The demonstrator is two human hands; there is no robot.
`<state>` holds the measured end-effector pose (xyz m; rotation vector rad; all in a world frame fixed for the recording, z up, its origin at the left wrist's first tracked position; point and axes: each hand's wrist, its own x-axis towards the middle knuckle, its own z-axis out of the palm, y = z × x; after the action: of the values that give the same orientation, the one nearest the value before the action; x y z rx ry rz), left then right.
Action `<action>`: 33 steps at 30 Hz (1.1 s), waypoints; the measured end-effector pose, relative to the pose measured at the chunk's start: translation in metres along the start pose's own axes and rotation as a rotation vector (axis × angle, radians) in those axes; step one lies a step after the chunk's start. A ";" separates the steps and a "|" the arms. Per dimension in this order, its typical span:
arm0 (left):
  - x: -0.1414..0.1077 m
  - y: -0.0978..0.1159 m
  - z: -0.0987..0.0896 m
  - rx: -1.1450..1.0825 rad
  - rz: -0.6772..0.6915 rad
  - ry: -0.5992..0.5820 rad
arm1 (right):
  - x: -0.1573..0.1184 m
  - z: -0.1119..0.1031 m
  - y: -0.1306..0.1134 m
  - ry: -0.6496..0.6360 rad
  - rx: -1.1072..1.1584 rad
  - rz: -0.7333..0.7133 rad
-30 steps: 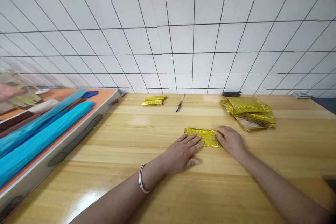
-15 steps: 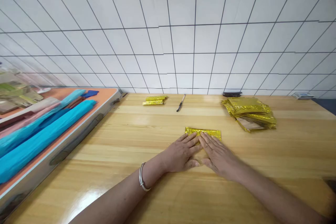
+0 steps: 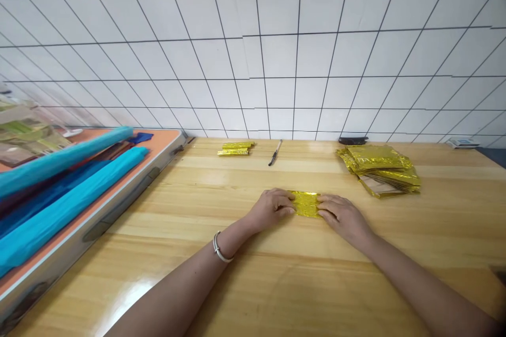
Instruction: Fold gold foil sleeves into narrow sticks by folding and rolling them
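A shiny gold foil sheet (image 3: 307, 204) lies on the wooden table in front of me. My left hand (image 3: 273, 207) pinches its left end, thumb below and fingers on top. The right end is gripped the same way by my right hand (image 3: 338, 214). Both ends of the foil are partly hidden under my fingers. Farther back lie a few narrow folded gold foil strips (image 3: 235, 148). A stack of gold foil sheets with brown paper showing (image 3: 380, 169) sits to the right of my hands.
A pen (image 3: 275, 152) lies near the wall, with a black object (image 3: 353, 140) farther right. On the left, an orange-topped box (image 3: 168, 139) bears blue rolls (image 3: 75, 205). A small flat item (image 3: 463, 143) rests at the back right.
My hands were flat and close together on a narrow folded foil strip. They have moved apart to its two ends, fingers now curled, and the foil shows wider between them.
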<state>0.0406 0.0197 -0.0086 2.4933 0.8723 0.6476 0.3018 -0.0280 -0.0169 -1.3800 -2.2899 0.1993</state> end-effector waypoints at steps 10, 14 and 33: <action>0.005 -0.002 0.001 0.137 -0.122 0.004 | 0.006 -0.006 0.007 -0.024 -0.185 0.051; 0.006 -0.003 0.001 0.125 -0.115 -0.023 | 0.007 -0.008 0.005 -0.015 -0.201 0.064; 0.009 0.011 -0.007 0.111 -0.171 0.039 | 0.012 -0.020 -0.008 -0.110 0.027 0.113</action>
<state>0.0481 0.0194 0.0057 2.4741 1.1497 0.6076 0.2999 -0.0241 0.0071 -1.5203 -2.2893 0.3495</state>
